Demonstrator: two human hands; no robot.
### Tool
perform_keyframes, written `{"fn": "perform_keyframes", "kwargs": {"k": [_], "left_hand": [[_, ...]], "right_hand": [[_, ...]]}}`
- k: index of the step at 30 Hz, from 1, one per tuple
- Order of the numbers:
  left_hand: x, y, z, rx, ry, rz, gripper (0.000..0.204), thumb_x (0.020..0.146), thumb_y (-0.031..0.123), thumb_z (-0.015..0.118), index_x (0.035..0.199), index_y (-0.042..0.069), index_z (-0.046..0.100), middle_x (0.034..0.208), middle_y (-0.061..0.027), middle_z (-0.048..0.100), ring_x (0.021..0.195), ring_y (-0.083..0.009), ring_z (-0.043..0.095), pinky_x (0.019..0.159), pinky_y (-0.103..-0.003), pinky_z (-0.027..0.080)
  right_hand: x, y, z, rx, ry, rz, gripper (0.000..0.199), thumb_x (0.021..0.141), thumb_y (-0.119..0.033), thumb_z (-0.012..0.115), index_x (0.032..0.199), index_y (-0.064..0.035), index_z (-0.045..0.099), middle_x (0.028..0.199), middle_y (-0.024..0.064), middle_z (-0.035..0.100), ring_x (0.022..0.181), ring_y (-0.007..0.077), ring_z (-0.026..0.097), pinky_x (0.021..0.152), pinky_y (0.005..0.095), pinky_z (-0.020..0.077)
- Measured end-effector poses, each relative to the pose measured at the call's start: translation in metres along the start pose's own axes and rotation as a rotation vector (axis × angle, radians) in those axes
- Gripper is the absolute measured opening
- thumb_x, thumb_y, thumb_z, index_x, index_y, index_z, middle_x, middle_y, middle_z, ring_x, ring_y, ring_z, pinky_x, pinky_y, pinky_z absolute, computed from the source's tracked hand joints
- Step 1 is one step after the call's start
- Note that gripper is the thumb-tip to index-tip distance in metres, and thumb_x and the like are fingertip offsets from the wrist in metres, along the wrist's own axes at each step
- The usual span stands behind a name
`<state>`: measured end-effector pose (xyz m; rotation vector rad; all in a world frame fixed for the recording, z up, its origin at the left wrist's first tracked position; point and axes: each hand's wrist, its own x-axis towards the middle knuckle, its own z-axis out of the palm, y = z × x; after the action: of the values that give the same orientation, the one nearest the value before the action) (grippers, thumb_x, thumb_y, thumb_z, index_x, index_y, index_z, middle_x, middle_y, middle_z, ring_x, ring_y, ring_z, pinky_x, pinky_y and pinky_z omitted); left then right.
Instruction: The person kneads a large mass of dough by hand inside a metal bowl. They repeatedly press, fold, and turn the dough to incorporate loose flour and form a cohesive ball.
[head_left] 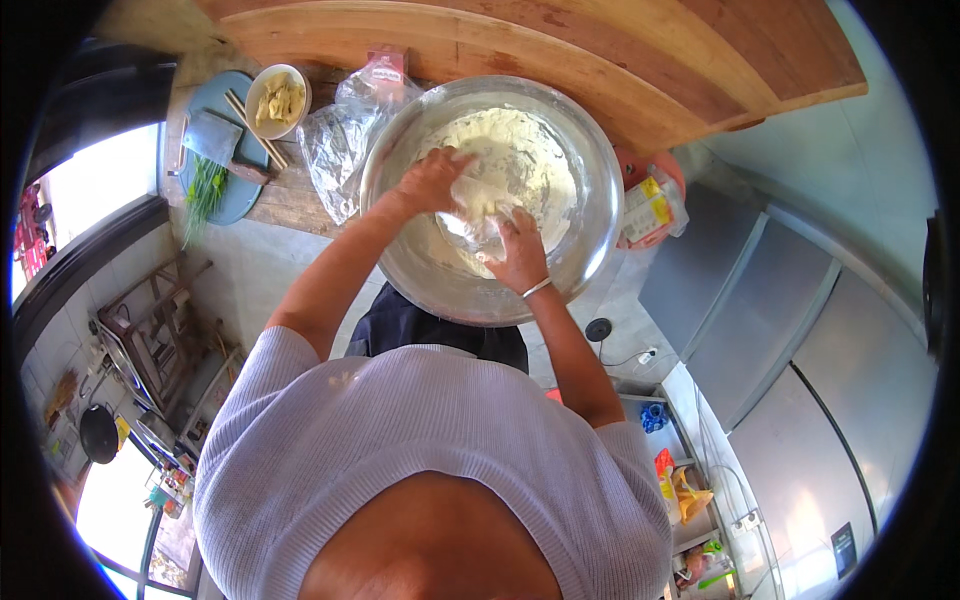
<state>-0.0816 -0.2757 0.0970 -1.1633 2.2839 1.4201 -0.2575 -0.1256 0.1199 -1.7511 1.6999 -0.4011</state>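
A large, shiny metal basin (600, 215) holds pale flour (545, 165), some loose and some clumped or stuck to its bottom and sides. Over the left part of the basin reaches my left hand (432, 183), its flour-dusted fingers apart and slightly blurred. Nearer to me, my right hand (520, 255) is down in the basin with its fingers spread and bent at the flour; a white band circles that wrist. Between the two hands lies a smeared whitish patch of flour. I see no tool in either hand.
Left of the basin are a crumpled clear plastic bag (340, 140), a bowl of yellowish pieces (280, 100), chopsticks (255, 128), and a blue board (240, 200) with a cleaver (212, 137) and green stalks (205, 190). A red container with a packet (650, 205) sits right.
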Motion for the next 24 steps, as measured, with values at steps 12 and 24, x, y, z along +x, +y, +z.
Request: {"fn": "perform_keyframes", "kwargs": {"k": [12,24], "left_hand": [[0.019,-0.007,0.062,0.406,0.544,0.002,0.077,0.048,0.014,0.081,0.118,0.019,0.05,0.114,-0.0103,0.049,0.107,-0.0295,0.047,0.09,-0.042,0.04],[0.043,-0.033,0.02,-0.054,0.171,0.151,0.077,0.06,0.027,0.079,0.128,0.011,0.047,0.122,-0.0192,0.052,0.115,-0.0351,0.048,0.096,-0.042,0.04]], "right_hand": [[0.065,0.034,0.04,-0.384,0.029,0.314,0.07,0.056,-0.035,0.081,0.118,-0.0212,0.054,0.113,0.0063,0.05,0.104,0.0319,0.048,0.08,0.0496,0.0427],[0.097,0.073,0.012,-0.094,-0.158,0.231,0.077,0.059,-0.047,0.076,0.121,-0.0086,0.053,0.124,0.017,0.051,0.117,0.0309,0.047,0.098,0.0417,0.0354]]}}
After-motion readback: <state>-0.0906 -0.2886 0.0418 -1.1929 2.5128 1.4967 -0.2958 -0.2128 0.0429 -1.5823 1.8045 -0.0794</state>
